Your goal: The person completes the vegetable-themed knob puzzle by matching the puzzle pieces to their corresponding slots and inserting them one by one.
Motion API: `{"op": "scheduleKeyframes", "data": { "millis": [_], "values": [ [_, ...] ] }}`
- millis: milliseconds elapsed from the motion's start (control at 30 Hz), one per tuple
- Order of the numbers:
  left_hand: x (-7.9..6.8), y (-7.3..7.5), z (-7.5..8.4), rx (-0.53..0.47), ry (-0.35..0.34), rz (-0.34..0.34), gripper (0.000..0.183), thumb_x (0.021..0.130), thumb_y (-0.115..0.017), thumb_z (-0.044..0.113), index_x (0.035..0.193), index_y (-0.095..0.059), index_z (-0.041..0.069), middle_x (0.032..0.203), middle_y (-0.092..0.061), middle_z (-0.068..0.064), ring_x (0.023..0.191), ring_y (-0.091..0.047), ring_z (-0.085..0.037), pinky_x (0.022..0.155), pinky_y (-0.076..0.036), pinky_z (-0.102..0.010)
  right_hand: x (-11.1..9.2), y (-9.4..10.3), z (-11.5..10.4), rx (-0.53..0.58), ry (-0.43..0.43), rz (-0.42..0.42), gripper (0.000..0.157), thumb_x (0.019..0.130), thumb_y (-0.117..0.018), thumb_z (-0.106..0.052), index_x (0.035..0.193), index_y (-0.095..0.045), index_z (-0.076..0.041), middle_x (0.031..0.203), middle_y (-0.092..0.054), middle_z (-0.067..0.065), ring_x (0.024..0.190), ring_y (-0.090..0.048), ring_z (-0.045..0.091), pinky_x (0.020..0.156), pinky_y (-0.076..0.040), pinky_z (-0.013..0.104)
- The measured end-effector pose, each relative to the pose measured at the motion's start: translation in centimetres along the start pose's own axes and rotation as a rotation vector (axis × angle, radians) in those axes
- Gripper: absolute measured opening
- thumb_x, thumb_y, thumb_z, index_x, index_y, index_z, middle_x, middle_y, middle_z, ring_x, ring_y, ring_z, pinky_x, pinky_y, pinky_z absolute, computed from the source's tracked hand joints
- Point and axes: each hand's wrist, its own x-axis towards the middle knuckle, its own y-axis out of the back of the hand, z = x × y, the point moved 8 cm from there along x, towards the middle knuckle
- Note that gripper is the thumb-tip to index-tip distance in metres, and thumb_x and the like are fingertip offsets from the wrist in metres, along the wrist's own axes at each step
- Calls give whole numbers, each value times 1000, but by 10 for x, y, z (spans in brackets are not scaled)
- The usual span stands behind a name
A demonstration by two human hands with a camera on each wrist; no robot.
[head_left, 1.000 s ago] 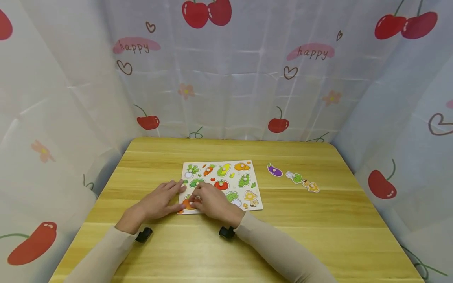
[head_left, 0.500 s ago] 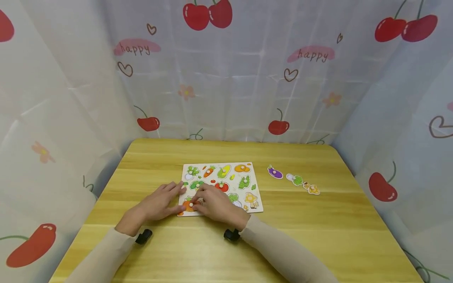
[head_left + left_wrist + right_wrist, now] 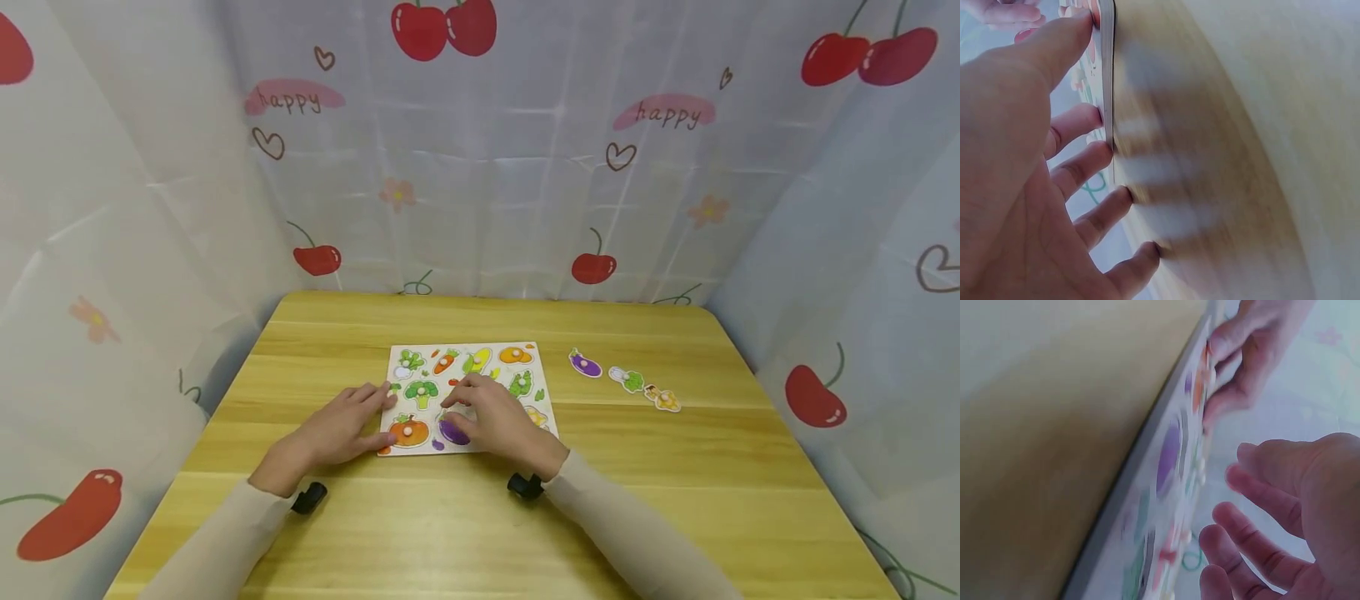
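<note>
A vegetable knob puzzle board [image 3: 546,400] lies flat on the table. My left hand [image 3: 341,429] rests at its left edge with fingers spread; in the left wrist view the thumb [image 3: 1063,47] touches the board and the outer fingertips reach the tabletop. My right hand [image 3: 498,417] hovers over the board's front middle, fingers loosely bent, holding nothing; the right wrist view shows a gap between its fingertips and the board. The pumpkin piece [image 3: 408,431] sits in the front left spot. Beside it shows a purple eggplant picture [image 3: 455,429], partly behind my right thumb. My right hand hides the tomato area.
Right of the board, an eggplant piece [image 3: 586,364], a bok choy piece [image 3: 627,380] and a mushroom piece [image 3: 663,398] lie loose in a slanting row. Broccoli [image 3: 421,393], carrot [image 3: 446,362] and several other pieces sit in the board. A printed curtain [image 3: 480,208] encloses the table.
My right hand has let go of the pumpkin piece's knob and moved right and up across the board, uncovering the pumpkin and the eggplant picture. My left hand stays in place.
</note>
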Motion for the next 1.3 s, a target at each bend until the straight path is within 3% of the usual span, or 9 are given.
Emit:
{"op": "scheduleKeyframes", "data": {
  "millis": [200,400,633,867,1067,1300],
  "values": [
    [0,-1,1,17,6,16,92,112,-77,52,178,-42,-3,174,-56,-23,152,-58,-53,129,-51,-69,-6,18,22,17,-35,51,14,109,-86,-20,120,-89,-13,124,-79,6,111,-78,28,91,-65,41],
    [1,-2,2,13,-1,22,90,112,-78,52,176,-46,-3,173,-58,-23,152,-58,-52,128,-51,-69,-14,34,48,0,-113,86,13,108,-87,-20,119,-89,-15,126,-79,6,113,-78,28,95,-67,43],
    [2,-1,0,2,-1,20,85,112,-79,51,174,-50,0,174,-56,-24,152,-58,-52,128,-51,-69,-24,54,79,-16,-175,143,12,107,-87,-18,118,-89,-14,128,-79,10,107,-77,28,89,-66,44],
    [1,-2,0,16,-6,20,88,111,-79,52,175,-48,-1,173,-57,-23,151,-58,-52,127,-52,-70,-35,71,107,4,-235,181,18,107,-87,-16,122,-89,-8,133,-79,19,113,-79,40,95,-68,55],
    [0,-1,1,18,-6,24,90,112,-77,52,176,-45,-2,173,-57,-23,152,-58,-52,128,-51,-69,-43,85,130,-16,-307,195,21,109,-85,-18,127,-88,-9,138,-77,20,119,-78,42,95,-67,59],
    [0,-3,-2,18,5,20,91,113,-77,50,178,-42,-3,174,-56,-23,154,-56,-53,130,-49,-69,-52,96,156,-13,-335,213,23,108,-86,-18,129,-87,-8,139,-76,24,116,-77,43,97,-66,61]
  ]
}}
